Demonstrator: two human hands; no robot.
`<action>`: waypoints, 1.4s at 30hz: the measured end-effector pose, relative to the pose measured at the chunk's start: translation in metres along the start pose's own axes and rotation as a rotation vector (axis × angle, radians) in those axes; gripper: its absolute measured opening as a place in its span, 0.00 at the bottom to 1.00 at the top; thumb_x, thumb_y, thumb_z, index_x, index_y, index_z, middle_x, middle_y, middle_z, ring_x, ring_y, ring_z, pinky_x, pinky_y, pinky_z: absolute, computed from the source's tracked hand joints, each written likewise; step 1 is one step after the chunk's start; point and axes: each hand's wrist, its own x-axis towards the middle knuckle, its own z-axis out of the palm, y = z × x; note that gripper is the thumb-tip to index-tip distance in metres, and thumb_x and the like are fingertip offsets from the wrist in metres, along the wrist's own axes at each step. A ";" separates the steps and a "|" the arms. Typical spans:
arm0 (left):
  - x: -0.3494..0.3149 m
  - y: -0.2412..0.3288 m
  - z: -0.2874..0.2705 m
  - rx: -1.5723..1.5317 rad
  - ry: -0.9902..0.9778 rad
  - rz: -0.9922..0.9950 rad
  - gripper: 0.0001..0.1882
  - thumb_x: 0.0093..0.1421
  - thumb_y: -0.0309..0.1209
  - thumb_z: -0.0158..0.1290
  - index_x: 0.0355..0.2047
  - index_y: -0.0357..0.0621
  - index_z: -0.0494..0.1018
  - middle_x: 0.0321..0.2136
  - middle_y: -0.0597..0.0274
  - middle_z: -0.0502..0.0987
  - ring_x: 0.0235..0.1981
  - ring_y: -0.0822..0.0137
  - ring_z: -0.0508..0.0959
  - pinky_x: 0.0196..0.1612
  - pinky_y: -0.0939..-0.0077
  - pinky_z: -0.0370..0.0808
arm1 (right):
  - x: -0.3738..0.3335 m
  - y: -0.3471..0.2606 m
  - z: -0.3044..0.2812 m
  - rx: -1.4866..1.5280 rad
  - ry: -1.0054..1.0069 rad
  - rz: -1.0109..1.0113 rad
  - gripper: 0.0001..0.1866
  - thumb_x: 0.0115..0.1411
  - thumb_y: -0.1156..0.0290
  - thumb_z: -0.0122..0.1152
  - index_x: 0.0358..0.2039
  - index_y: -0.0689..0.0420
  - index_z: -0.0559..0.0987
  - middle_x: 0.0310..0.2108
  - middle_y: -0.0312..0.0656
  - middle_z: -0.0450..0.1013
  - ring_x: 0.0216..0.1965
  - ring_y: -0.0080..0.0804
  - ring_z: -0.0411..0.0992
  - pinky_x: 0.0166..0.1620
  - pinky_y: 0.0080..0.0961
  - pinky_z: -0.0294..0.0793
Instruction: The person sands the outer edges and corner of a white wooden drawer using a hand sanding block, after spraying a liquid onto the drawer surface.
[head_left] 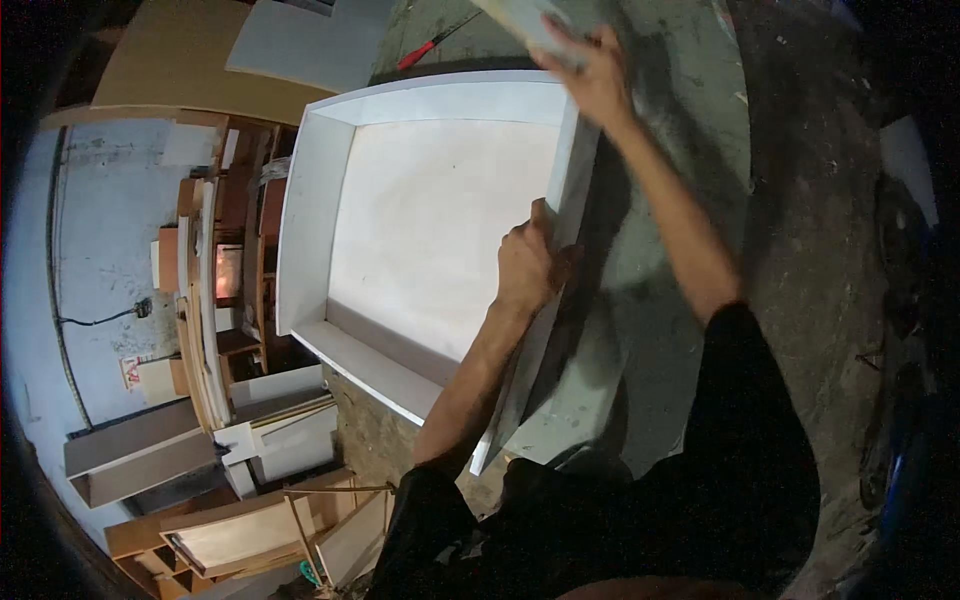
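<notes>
A white, shallow box like a drawer rests on the greenish work surface, its open side facing up. My left hand is closed over the top edge of its right-hand panel, thumb and fingers on either side. Beyond it, past the far right corner of the drawer, my right hand is closed on a pale, flat, elongated piece. Motion blurs that piece and the frame's top edge cuts it off, so its kind is unclear. Left of it lies a red-handled screwdriver.
Brown and white sheets of board lie at the far left. Upright boards lean near a pale blue wall. A grey box-shaped panel unit and a wooden cabinet piece stand at lower left. Dark floor runs along the right.
</notes>
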 end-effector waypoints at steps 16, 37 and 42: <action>-0.015 -0.013 -0.013 0.058 0.031 -0.073 0.33 0.51 0.37 0.68 0.47 0.32 0.62 0.27 0.37 0.79 0.31 0.39 0.81 0.33 0.53 0.79 | -0.057 -0.064 -0.010 0.066 -0.169 -0.049 0.29 0.53 0.54 0.73 0.57 0.31 0.78 0.41 0.44 0.67 0.41 0.39 0.68 0.46 0.34 0.72; -0.023 -0.011 -0.008 -0.055 0.081 -0.016 0.29 0.52 0.33 0.66 0.48 0.36 0.64 0.29 0.37 0.79 0.33 0.37 0.81 0.33 0.51 0.79 | 0.001 0.042 -0.015 0.483 0.000 0.364 0.29 0.58 0.48 0.68 0.57 0.46 0.79 0.38 0.42 0.80 0.35 0.22 0.75 0.39 0.23 0.75; -0.020 -0.013 -0.003 -0.031 0.068 -0.031 0.28 0.52 0.32 0.66 0.46 0.35 0.63 0.27 0.37 0.78 0.32 0.35 0.80 0.33 0.50 0.78 | -0.015 -0.006 -0.012 0.297 -0.008 0.135 0.26 0.55 0.53 0.72 0.54 0.42 0.81 0.40 0.41 0.71 0.43 0.33 0.70 0.47 0.28 0.72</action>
